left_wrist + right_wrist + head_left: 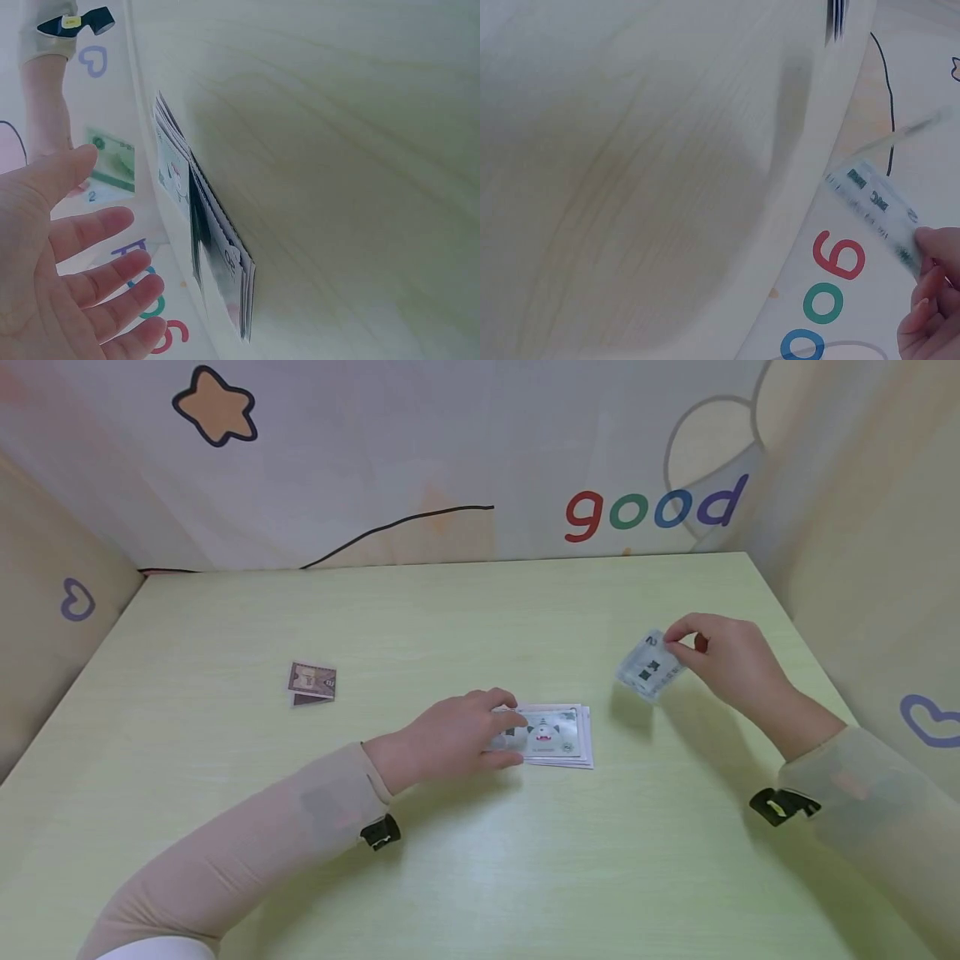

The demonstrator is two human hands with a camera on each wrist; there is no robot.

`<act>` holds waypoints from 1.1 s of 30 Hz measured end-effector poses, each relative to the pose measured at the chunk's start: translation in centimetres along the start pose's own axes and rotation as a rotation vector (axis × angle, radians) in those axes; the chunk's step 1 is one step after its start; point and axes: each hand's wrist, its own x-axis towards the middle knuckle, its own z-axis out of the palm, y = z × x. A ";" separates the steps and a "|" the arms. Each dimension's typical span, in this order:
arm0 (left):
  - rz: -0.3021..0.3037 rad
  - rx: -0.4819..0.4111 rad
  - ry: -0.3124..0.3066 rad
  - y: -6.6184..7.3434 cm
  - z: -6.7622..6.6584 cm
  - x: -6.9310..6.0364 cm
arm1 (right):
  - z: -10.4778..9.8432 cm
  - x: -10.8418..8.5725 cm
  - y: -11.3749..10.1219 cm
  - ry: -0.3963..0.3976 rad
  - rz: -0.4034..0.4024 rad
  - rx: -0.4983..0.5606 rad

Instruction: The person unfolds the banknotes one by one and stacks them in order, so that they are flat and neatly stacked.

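My right hand (731, 660) pinches a green-and-white play banknote (648, 668) by one corner between thumb and forefinger, off the table. A "2" is printed on that note, and its green back (112, 166) shows in the left wrist view. Nearer the middle lies a pile of play banknotes (555, 735), the top one bearing a cartoon face. Over the pile's left end hovers my left hand (457, 735), its fingers spread and loosely bent. In the left wrist view a gap separates that hand (60, 262) from the pile (217, 247).
On the left of the pale green table (450, 635) lie small purple-brown notes (312, 682), one overlapping another. Printed fabric walls (420, 435) enclose the table at the back and both sides. A black strap with a clip (381, 832) sits on each sleeve.
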 end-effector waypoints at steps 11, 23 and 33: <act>-0.070 -0.104 0.028 0.1 -0.2 0.4 | 0.4 0.2 -0.7 -0.014 0.048 0.190; -0.205 -0.516 0.240 -0.7 -0.5 1.8 | 2.5 0.0 -3.5 -0.173 0.045 0.431; -0.173 -0.712 0.303 0.4 -0.6 2.9 | 4.5 -0.8 -6.9 -0.257 -0.081 0.574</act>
